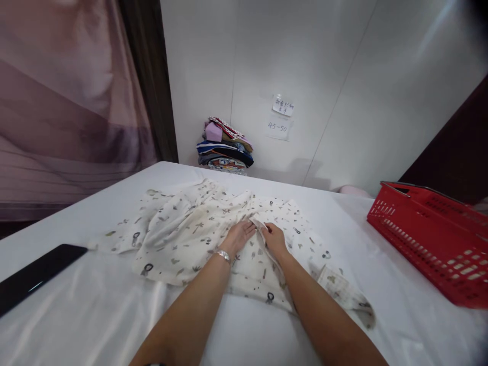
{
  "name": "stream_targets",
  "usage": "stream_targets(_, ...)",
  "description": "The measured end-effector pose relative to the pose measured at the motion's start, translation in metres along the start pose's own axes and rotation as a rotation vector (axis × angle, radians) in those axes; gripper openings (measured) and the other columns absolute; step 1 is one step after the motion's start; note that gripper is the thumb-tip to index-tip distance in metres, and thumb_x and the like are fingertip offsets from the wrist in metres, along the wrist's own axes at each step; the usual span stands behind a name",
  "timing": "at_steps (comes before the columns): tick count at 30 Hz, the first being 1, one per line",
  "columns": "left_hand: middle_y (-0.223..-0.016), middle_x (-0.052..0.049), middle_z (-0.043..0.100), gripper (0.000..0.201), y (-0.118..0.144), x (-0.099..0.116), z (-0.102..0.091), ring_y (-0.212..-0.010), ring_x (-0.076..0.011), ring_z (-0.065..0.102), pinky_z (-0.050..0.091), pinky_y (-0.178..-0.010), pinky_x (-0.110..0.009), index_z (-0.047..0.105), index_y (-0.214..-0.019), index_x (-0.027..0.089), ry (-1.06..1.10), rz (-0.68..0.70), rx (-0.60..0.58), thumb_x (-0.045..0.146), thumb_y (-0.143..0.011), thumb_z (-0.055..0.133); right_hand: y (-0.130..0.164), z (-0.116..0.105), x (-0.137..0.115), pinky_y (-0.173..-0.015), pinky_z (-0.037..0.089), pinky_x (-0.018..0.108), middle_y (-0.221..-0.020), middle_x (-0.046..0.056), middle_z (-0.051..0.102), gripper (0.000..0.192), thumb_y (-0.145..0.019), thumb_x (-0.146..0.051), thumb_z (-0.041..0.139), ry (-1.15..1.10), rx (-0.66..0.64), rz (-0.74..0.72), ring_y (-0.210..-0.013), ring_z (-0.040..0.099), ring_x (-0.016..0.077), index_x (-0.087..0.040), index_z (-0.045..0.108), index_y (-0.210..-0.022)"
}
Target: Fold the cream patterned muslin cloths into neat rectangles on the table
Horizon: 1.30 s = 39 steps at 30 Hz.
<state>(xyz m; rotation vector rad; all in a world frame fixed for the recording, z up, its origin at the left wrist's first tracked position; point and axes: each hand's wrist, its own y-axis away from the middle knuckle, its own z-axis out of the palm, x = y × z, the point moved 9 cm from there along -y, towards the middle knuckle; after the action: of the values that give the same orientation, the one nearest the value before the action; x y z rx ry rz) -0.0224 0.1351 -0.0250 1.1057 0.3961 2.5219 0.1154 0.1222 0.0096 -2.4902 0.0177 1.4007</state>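
Observation:
A cream-coloured shirt printed with small palm trees, leaves and other motifs lies spread and wrinkled on the white-covered table. At the middle of it, my right hand pinches a raised edge of the cloth that runs down the front. My left hand, a bracelet on its wrist, rests on the fabric just beside that edge. Its fingers are stretched out, and their tips touch the lifted fold. One sleeve reaches to the right, its end turned over; the left part of the shirt is bunched in folds.
A red plastic basket stands at the right. Against the wall is a stack of folded clothes. A black phone-like slab lies at the left on the table. Paper notes hang on the wall, and a pinkish curtain is at left.

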Motion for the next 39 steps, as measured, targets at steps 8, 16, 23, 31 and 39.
stream_targets(8,-0.071,-0.006,0.061,0.005,-0.023,-0.002,0.023,-0.07,-0.0161,0.061,0.05,-0.074,-0.03,0.056,-0.076,0.016,-0.183,0.058,0.089,0.012,-0.073,0.057,0.002,-0.005,-0.006,-0.064,0.039,0.023,-0.07,0.0,0.06,0.035,-0.082,-0.043,0.042,-0.021,0.019,-0.062,-0.067,0.051,0.014,-0.017,0.065,-0.085)
stream_targets(16,-0.047,0.006,0.037,0.022,-0.003,0.02,0.029,-0.048,-0.0104,0.043,0.038,-0.051,-0.022,0.042,-0.054,0.019,-0.353,0.42,0.231,0.017,-0.067,0.06,0.015,-0.036,-0.017,-0.07,0.044,0.026,-0.083,0.004,0.063,0.042,-0.086,-0.041,0.035,-0.05,0.195,-0.132,-0.073,0.054,0.0167,-0.015,0.059,-0.108)
stream_targets(23,-0.057,0.004,0.049,0.012,0.036,0.024,0.013,-0.052,-0.0096,0.045,0.038,-0.052,-0.021,0.055,-0.067,0.016,-0.432,0.574,0.216,0.028,-0.07,0.057,0.033,-0.025,-0.047,-0.088,0.044,0.033,-0.108,0.008,0.065,0.043,-0.084,-0.03,0.041,0.153,-0.038,-0.357,-0.097,0.058,0.0228,-0.023,0.054,-0.125)
stream_targets(31,-0.065,0.001,0.058,0.01,0.045,0.02,0.016,-0.059,-0.0121,0.049,0.039,-0.059,-0.022,0.063,-0.076,0.018,-0.491,0.699,0.231,0.019,-0.069,0.057,0.039,-0.013,-0.055,-0.077,0.044,0.031,-0.09,0.007,0.067,0.041,-0.084,-0.028,0.044,0.272,-0.092,-0.394,-0.08,0.059,0.0216,-0.026,0.056,-0.123)
stream_targets(39,-0.062,0.003,0.049,0.013,0.045,0.019,0.029,-0.059,-0.0112,0.044,0.036,-0.058,-0.021,0.053,-0.068,0.018,-0.537,0.772,0.148,0.029,-0.073,0.058,0.039,-0.039,-0.088,-0.073,0.042,0.028,-0.081,0.007,0.056,0.03,-0.089,-0.028,0.039,0.191,0.123,-0.536,-0.08,0.052,0.018,-0.018,0.065,-0.099)
